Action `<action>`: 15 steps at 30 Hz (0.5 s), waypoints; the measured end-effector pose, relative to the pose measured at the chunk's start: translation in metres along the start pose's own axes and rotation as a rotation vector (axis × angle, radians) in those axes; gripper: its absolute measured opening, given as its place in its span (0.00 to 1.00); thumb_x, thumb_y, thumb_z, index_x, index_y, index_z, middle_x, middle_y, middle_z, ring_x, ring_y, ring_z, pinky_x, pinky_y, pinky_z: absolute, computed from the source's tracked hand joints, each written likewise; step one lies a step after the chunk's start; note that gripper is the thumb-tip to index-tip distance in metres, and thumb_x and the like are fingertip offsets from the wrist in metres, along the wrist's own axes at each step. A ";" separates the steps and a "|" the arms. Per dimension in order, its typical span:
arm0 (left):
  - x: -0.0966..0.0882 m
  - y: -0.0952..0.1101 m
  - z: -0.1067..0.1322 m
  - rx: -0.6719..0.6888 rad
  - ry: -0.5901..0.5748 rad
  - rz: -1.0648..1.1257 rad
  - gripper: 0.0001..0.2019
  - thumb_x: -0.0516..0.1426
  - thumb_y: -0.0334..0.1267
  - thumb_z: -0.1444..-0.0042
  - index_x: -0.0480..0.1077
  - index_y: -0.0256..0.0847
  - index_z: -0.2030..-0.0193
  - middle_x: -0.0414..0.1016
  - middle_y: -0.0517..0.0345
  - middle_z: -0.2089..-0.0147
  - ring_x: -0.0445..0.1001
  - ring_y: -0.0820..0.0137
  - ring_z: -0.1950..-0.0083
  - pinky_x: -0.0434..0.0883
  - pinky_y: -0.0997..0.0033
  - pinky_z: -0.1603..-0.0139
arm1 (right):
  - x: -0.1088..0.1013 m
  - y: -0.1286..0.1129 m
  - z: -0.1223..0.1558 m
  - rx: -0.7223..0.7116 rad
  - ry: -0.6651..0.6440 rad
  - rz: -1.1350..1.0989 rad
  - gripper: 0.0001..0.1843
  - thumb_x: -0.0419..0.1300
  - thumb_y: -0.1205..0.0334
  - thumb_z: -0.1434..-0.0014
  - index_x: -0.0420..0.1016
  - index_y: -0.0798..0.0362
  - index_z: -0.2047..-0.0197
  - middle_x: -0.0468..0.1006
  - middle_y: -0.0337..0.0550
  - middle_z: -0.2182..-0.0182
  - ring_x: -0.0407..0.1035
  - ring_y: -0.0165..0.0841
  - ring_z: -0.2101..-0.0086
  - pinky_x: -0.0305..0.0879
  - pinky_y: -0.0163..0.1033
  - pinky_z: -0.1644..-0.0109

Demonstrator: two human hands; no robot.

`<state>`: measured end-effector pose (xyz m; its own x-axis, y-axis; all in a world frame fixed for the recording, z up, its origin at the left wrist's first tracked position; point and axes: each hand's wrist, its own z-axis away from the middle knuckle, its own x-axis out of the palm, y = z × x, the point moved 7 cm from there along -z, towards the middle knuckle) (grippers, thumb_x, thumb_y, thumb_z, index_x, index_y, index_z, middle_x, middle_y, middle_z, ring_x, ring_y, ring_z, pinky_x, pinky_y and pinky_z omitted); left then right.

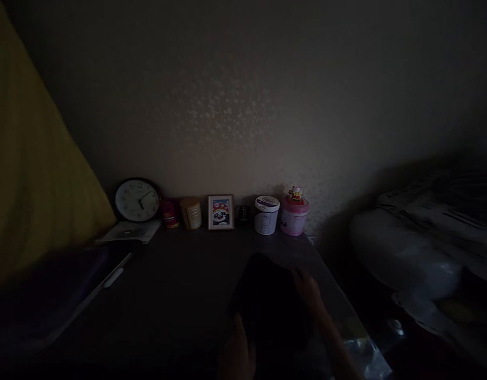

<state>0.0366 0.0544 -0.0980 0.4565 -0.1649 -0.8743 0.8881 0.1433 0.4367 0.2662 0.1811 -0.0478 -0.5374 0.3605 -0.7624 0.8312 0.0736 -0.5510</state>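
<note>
A black, dark-edged thing (270,301) lies on the dark table in front of me; in the dim light I cannot make out its kind. My left hand (238,351) is at its near left side, the thumb pointing up along the edge. At its right side is my right hand (307,289), with the fingers curled at the upper right edge. Both hands appear closed on the black thing, though most fingertips are lost in shadow.
Along the wall stand a round clock (137,200), a red can (171,214), a tan container (191,214), a panda picture frame (221,212), a white tin (266,216) and a pink tin (294,219) topped by a figurine (295,193). A yellow curtain (33,137) hangs left.
</note>
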 end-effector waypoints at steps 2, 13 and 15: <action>0.000 0.004 -0.002 0.001 0.011 0.001 0.25 0.46 0.34 0.41 0.48 0.29 0.37 0.66 0.41 0.45 0.69 0.67 0.48 0.65 0.69 0.50 | -0.003 0.010 0.023 0.044 -0.005 -0.058 0.20 0.46 0.54 0.43 0.73 0.54 0.57 0.76 0.49 0.60 0.71 0.38 0.60 0.64 0.38 0.57; -0.004 0.009 -0.004 0.029 0.035 0.049 0.26 0.43 0.32 0.41 0.43 0.23 0.37 0.69 0.37 0.48 0.72 0.66 0.52 0.66 0.72 0.55 | -0.007 0.001 0.082 0.218 -0.019 -0.396 0.24 0.52 0.45 0.49 0.72 0.54 0.57 0.77 0.47 0.63 0.72 0.39 0.61 0.66 0.39 0.60; -0.003 0.007 -0.004 0.005 0.028 0.078 0.26 0.46 0.36 0.41 0.47 0.29 0.37 0.70 0.41 0.50 0.72 0.67 0.53 0.67 0.69 0.54 | -0.005 -0.004 0.081 0.211 -0.013 -0.471 0.26 0.54 0.45 0.51 0.71 0.55 0.56 0.77 0.48 0.62 0.71 0.40 0.61 0.66 0.40 0.59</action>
<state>0.0414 0.0604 -0.0927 0.5227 -0.1266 -0.8431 0.8502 0.1499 0.5046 0.2539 0.1039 -0.0692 -0.8491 0.3222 -0.4186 0.4528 0.0356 -0.8909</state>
